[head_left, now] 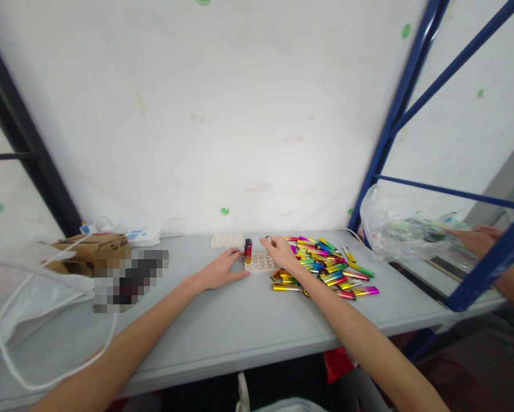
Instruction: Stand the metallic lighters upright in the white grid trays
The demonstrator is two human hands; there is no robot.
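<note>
A pile of several shiny multicoloured lighters (325, 266) lies on the grey table (222, 326), right of centre. A small cream tray with a grid of holes (260, 262) sits just left of the pile, and a red lighter (248, 250) stands upright at its left corner. My left hand (222, 270) rests flat on the table against the tray's left edge, fingers out. My right hand (280, 252) hovers over the tray's right side, fingers pinched on a small lighter whose metal top shows at its fingertips.
A second cream tray (226, 240) lies near the wall. A cardboard box (91, 249), white bag (20, 292) and power strip (132, 234) sit at the left. A clear plastic bag (394, 229) and blue rack posts (394, 114) stand at the right, where another person's arms (492, 246) reach in.
</note>
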